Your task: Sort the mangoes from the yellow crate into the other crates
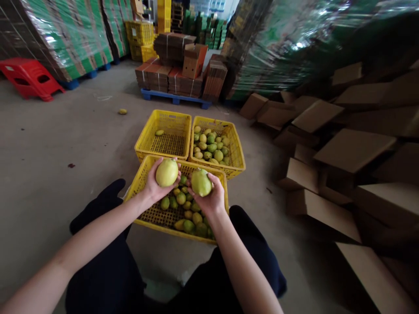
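My left hand (154, 185) is wrapped round a smooth, pale yellow round fruit (167, 172). A greener yellow-green fruit (201, 182) with a small stub on top rests in my right hand (214, 198), its fingers curled about it. I cannot tell the exact kind. Both hands are held side by side above the nearest yellow plastic crate (139, 183). Several smaller-looking green and yellow fruits (181, 198) lie in that crate, mostly in its middle and right part; my hands and forearms cover some of them.
Behind stand two more yellow crates: the left one (140, 144) holds one yellow fruit (159, 132), the right one (236, 150) many. Another fruit (122, 111) lies on the floor. Cardboard boxes (355, 148) heap up at right. A red stool (31, 78) and a blue pallet (176, 98) stand farther back.
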A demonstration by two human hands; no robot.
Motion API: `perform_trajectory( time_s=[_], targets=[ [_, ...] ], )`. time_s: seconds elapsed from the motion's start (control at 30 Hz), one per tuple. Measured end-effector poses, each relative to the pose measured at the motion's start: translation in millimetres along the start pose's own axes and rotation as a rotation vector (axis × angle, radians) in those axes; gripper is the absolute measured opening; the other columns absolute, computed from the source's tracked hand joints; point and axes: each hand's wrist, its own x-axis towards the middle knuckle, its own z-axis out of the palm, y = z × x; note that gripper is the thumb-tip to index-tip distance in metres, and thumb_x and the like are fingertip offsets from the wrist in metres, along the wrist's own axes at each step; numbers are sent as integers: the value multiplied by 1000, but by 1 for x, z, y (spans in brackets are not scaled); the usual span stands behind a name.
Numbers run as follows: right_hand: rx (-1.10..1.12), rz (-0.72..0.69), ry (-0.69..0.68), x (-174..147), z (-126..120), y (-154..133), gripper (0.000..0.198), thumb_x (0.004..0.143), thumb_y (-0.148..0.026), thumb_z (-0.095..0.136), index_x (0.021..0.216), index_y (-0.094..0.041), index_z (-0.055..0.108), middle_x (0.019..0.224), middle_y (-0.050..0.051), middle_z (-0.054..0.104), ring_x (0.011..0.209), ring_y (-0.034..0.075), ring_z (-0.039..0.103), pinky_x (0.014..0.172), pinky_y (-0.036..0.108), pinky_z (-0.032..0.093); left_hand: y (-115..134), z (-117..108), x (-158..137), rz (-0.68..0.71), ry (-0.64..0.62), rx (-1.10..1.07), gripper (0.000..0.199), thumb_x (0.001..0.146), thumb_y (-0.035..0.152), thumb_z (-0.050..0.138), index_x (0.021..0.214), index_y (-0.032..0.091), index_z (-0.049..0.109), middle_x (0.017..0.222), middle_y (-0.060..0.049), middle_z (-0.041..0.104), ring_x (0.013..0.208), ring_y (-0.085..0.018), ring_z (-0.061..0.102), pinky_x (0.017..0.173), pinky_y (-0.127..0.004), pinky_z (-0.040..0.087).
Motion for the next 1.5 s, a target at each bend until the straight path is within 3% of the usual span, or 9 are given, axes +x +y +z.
perform_trajectory(
  time_s=[0.2,0.33,0.53,0.67,0.87,1.07,1.2,1.33,1.5],
  targets=[
    [-180,-6,-274,0,-1,1,33,70,-48,75,79,-17,75,73,6,72,57,18,63,38,24,43,0,5,-2,-7,9,7,22,93,34,54,89,19,69,81,-4,75,68,-18,72,61,-28,59],
    [-190,45,-354,-2,0,3,35,77,-51,70,79,-16,74,72,5,73,53,16,63,34,22,40,1,-2,0,-48,3,8,29,95,36,49,84,18,68,77,-4,75,67,-19,72,62,-31,59],
    [98,31,-151,-6,4,2,31,88,-44,59,106,-21,71,96,6,78,77,20,72,62,31,60,-3,-7,5,11,-3,-65,31,93,30,45,108,16,68,101,-8,77,95,-23,74,83,-36,60],
    [202,73,-56,-5,3,4,33,91,-37,52,115,-19,66,101,11,77,89,22,72,67,31,60,-7,-4,6,29,19,-89,39,95,29,42,124,15,63,107,-11,76,109,-26,71,91,-38,59],
    [216,74,50,1,3,7,30,88,-32,55,113,-19,64,98,10,75,84,22,71,66,32,61,-3,-1,8,52,131,-155,40,95,27,41,127,15,63,98,-11,76,93,-22,74,82,-34,62],
    [24,295,502,18,-11,47,8,91,-25,52,94,-23,59,78,1,68,66,16,66,53,26,58,10,0,14,109,208,-227,38,92,26,45,122,15,66,89,-11,74,85,-23,74,74,-33,64],
    [-99,449,659,19,-27,90,4,93,-22,49,91,-22,52,71,0,61,56,16,60,47,27,55,27,2,22,179,263,-307,37,92,27,43,118,13,66,84,-11,74,79,-22,73,69,-32,64],
    [-180,466,657,39,-20,97,4,93,-19,50,93,-23,52,71,-2,56,60,17,62,52,31,58,49,-3,28,247,329,-384,35,91,26,44,116,16,66,79,-8,73,75,-21,73,65,-31,63],
    [-180,214,407,108,36,43,16,97,-36,48,105,-24,54,87,2,64,77,17,68,67,32,62,72,-16,25,350,314,-421,31,90,26,44,108,15,66,77,-8,71,72,-21,72,63,-30,63]
  ],
)
